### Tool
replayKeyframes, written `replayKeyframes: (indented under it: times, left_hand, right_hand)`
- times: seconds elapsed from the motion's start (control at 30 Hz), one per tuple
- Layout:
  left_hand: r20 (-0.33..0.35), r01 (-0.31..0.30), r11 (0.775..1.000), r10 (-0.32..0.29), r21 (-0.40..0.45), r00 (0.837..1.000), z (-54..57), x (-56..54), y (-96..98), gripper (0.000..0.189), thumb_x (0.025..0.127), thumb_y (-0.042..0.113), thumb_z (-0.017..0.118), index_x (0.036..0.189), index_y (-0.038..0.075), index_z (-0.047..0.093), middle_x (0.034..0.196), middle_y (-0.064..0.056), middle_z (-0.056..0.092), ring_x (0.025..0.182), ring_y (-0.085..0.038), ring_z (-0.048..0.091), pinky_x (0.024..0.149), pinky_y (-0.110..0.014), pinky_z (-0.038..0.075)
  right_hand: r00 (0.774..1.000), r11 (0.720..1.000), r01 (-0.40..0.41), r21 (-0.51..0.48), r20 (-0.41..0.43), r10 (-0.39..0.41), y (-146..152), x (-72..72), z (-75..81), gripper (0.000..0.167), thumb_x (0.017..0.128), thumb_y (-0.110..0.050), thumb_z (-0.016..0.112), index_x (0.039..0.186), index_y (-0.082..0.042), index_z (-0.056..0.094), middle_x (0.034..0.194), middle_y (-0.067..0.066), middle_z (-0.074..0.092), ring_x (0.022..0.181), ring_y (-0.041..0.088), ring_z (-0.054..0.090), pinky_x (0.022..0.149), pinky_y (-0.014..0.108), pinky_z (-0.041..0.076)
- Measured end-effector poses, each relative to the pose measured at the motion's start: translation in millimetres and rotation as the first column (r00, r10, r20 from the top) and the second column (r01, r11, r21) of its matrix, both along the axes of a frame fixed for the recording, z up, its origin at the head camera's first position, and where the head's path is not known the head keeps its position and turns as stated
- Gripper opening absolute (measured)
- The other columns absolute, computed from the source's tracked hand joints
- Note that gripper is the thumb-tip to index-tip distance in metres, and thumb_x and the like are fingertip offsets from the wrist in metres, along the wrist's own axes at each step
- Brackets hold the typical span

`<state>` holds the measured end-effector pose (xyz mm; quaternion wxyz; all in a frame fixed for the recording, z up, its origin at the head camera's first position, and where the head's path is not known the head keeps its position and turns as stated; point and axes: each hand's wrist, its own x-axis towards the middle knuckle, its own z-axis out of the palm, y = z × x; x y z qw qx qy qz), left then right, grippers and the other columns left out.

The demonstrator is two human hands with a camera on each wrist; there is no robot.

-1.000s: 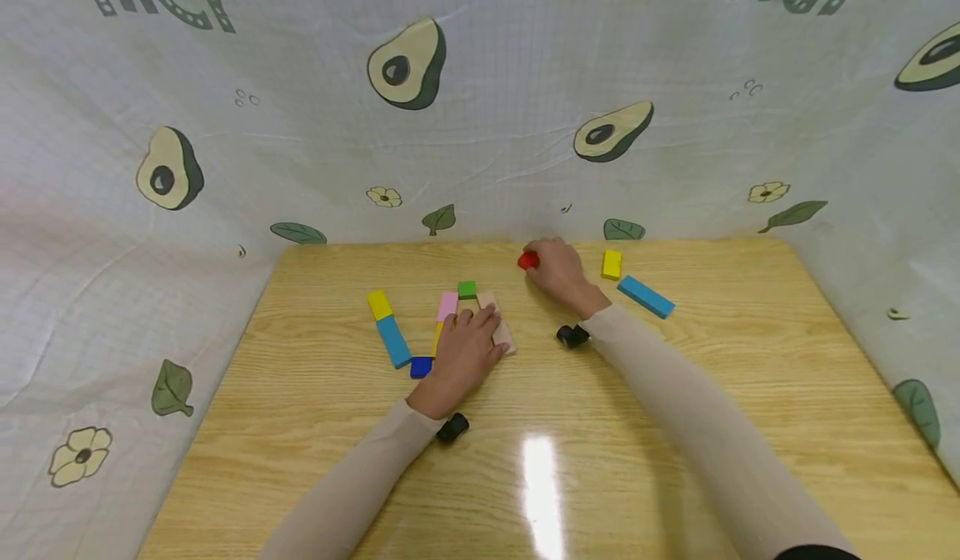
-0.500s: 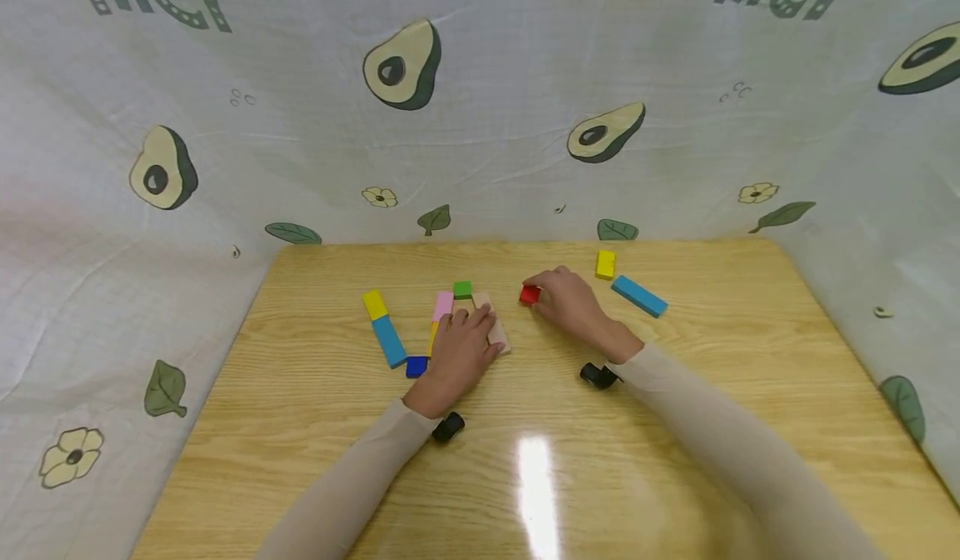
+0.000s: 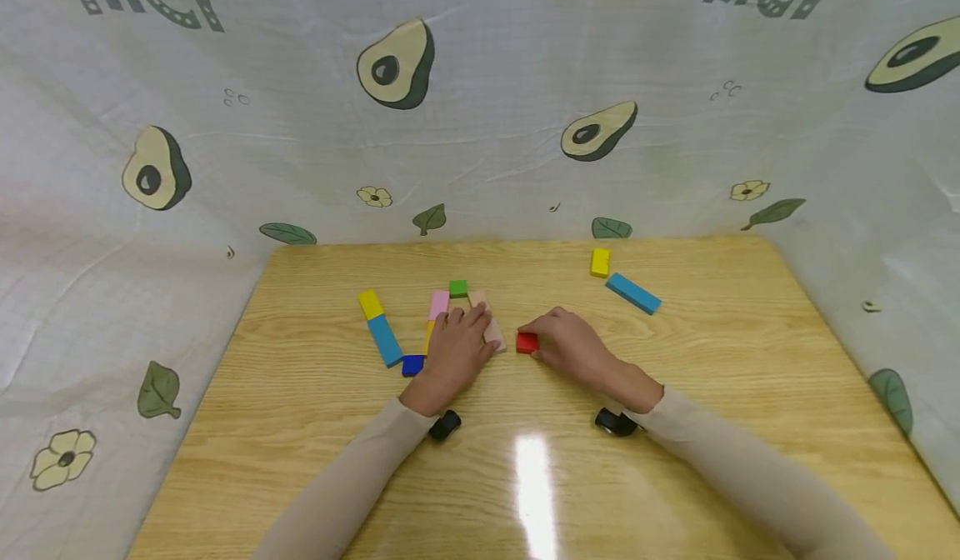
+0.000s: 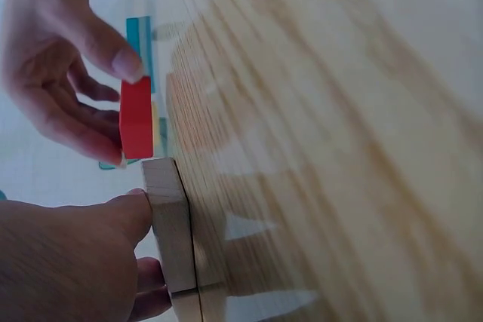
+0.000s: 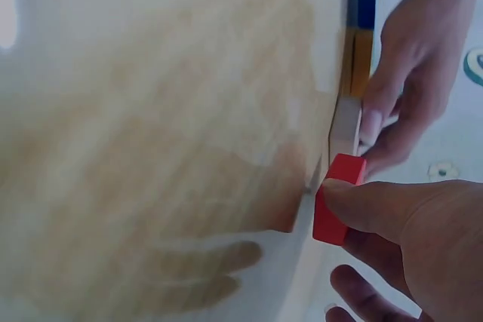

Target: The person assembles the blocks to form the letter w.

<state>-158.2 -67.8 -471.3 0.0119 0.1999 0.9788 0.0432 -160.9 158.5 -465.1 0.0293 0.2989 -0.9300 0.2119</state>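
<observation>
My right hand point(image 3: 576, 350) pinches a red block point(image 3: 527, 342) between thumb and fingers, just right of a pale wooden block point(image 3: 494, 337). In the left wrist view the red block point(image 4: 136, 118) appears close over the tabletop, near the end of the wooden block point(image 4: 170, 224). My left hand point(image 3: 453, 350) rests over the group of blocks, fingers spread, its thumb against the pale block. Around that hand lie a pink block point(image 3: 439, 304), a green block point(image 3: 458, 288), an orange-yellow block point(image 3: 429, 340) and a dark blue block point(image 3: 412, 366); the hand hides part of the group.
Left of the group, a yellow block point(image 3: 371, 303) and a blue block point(image 3: 386, 341) lie end to end. At the back right lie another yellow block point(image 3: 600, 262) and a long blue block point(image 3: 633, 292). A patterned cloth point(image 3: 480, 127) rises behind the wooden table point(image 3: 337, 460).
My right hand has brought the red block from near the table's back edge toward me, down beside the pale block. The left hand has stayed on the group.
</observation>
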Motion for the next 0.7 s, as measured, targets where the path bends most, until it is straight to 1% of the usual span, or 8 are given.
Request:
replayKeyframes:
  times: [0.17,0.33,0.6,0.7]
  left_hand:
    - [0.000,-0.002,1.000,0.002,-0.003,1.000,1.3,0.9,-0.3,0.057,0.108,0.045,0.058,0.156,0.014,0.054,0.164,-0.004,0.047,0.141,-0.032,0.049,0.114,-0.051,0.038]
    - [-0.005,0.002,1.000,-0.002,0.012,1.000,-0.1,1.3,-0.3,0.057,0.108,0.045,0.058,0.156,0.014,0.054,0.164,-0.005,0.048,0.139,-0.033,0.049,0.113,-0.051,0.038]
    - [-0.020,-0.001,1.000,0.001,-0.001,1.000,-2.5,0.4,-0.3,0.057,0.108,0.046,0.058,0.156,0.014,0.054,0.163,-0.004,0.049,0.139,-0.032,0.050,0.113,-0.050,0.039]
    - [-0.016,-0.001,1.000,0.001,0.010,1.000,-3.0,-0.5,-0.2,0.057,0.108,0.045,0.059,0.156,0.014,0.054,0.163,-0.004,0.048,0.139,-0.032,0.050,0.113,-0.051,0.039]
  right_hand:
    - [1.000,1.000,-0.018,-0.003,0.012,0.018,-4,8.0,-2.0,0.032,0.087,-0.001,0.085,0.119,-0.004,0.080,0.112,0.006,0.080,0.100,0.027,0.067,0.086,0.043,0.059]
    - [0.999,0.999,-0.031,-0.014,0.030,0.031,-6,14.0,-2.8,0.030,0.091,-0.002,0.082,0.120,-0.005,0.080,0.114,0.006,0.079,0.102,0.026,0.067,0.087,0.042,0.059]
    - [0.999,0.999,-0.045,-0.011,0.027,0.046,-9,17.1,-1.4,0.031,0.092,-0.002,0.080,0.122,-0.005,0.079,0.114,0.006,0.079,0.101,0.026,0.067,0.086,0.042,0.059]
    - [0.998,0.999,-0.046,-0.005,0.033,0.046,-9,17.5,-0.9,0.031,0.093,-0.002,0.080,0.124,-0.006,0.078,0.115,0.006,0.078,0.102,0.026,0.067,0.086,0.043,0.059]
